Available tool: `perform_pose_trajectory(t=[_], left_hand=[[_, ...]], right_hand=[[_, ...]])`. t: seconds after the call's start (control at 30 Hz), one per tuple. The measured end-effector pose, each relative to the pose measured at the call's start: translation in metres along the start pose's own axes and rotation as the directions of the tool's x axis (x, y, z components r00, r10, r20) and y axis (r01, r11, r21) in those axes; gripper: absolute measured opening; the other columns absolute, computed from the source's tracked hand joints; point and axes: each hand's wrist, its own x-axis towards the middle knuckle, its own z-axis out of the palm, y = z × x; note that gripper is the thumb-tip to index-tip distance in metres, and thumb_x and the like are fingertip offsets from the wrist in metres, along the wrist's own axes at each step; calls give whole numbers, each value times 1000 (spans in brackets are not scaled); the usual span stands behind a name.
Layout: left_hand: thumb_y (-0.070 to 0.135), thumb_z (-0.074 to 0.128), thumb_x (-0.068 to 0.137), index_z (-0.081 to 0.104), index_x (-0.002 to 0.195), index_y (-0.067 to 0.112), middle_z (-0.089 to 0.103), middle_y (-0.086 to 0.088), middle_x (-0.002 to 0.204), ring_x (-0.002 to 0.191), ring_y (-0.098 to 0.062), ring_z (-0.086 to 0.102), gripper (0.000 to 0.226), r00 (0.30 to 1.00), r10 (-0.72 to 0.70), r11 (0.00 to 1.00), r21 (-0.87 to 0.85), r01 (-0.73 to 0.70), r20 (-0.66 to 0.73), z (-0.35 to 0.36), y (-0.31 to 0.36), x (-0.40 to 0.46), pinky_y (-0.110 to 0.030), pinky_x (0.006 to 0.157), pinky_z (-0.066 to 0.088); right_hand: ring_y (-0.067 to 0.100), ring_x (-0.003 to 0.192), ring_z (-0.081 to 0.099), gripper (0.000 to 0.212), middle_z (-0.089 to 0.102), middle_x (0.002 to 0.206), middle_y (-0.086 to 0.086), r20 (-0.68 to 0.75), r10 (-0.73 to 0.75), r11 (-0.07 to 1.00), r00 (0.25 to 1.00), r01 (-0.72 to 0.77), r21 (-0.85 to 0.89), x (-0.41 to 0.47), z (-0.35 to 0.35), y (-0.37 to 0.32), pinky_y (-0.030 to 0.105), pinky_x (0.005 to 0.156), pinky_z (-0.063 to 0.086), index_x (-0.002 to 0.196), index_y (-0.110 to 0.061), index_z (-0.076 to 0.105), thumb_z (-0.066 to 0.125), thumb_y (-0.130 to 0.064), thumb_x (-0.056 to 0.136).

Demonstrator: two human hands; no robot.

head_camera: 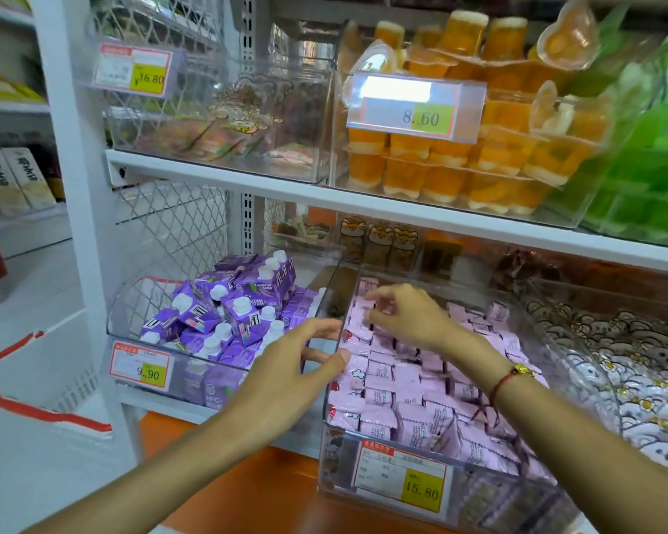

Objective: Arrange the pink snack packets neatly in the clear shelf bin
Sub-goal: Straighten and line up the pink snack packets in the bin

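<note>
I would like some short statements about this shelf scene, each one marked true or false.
1. The right hand reaches into the clear bin of pink packets. True.
2. The left hand holds a purple carton. False: it rests at the bin's left wall, holding no carton.
3. The bin's price tag reads 15.80. True.
4. Orange jelly cups sit on the shelf below the pink packets. False: they sit on the shelf above.

**Shop shelving, bright even light**

White shelf (224, 179) on a white upright (78, 186) with wire mesh side (170, 225). Orange base (247, 487) below. Pale floor (28, 287) at left, white crate (35, 379) with red tape.
</note>
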Motion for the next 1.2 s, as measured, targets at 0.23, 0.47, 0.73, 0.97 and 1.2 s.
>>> perform_pose_trajectory(t=[0.23, 0.47, 0.73, 0.97, 1.2], left_hand=[[34, 61, 88, 53, 118, 40, 63, 17, 87, 88, 10, 59, 32, 1000, -2, 1000, -3, 2, 29, -3, -3, 3, -15, 82, 44], [30, 64, 87, 57, 116, 35, 66, 16, 106, 90, 5, 63, 30, 1000, -6, 1000, -26, 6, 10, -2, -2, 4, -24, 91, 48], [50, 67, 76, 47, 126, 43, 49, 27, 123, 110, 11, 49, 54, 973, 186, 979, 109, -171, -137, -2, 2, -1, -18, 89, 46], [29, 67, 80, 60, 115, 41, 58, 25, 114, 104, 3, 56, 38, 861, 496, 853, 246, -460, -110, 6, 15, -5, -16, 84, 46], [43, 65, 83, 62, 113, 38, 66, 20, 108, 100, 3, 61, 30, 891, 428, 903, 93, -419, -149, 5, 28, -8, -7, 83, 42]], right_hand=[[10, 69, 59, 6, 67, 77, 0, -52, 68, 983, 996, -58, 174, 7, 8, 2, 27, 67, 47, 79, -18, 71, 73, -23, 82], [19, 92, 60, 9, 64, 97, 2, -143, 248, 762, 958, -103, 639, 2, -3, -14, 28, 82, 50, 99, -13, 60, 60, -17, 91], [11, 80, 63, 3, 67, 89, 3, -383, 480, 394, 789, 196, 898, -69, -21, -35, 20, 73, 55, 94, -15, 60, 57, -14, 93], [4, 69, 62, 11, 68, 73, -3, -22, 453, -15, 891, 32, 999, -96, -27, -42, 14, 63, 54, 97, -11, 66, 57, -16, 93], [7, 67, 66, 10, 70, 71, 3, 106, 421, -220, 901, -11, 975, -100, -30, -42, 14, 61, 55, 89, -4, 67, 58, -8, 90]])
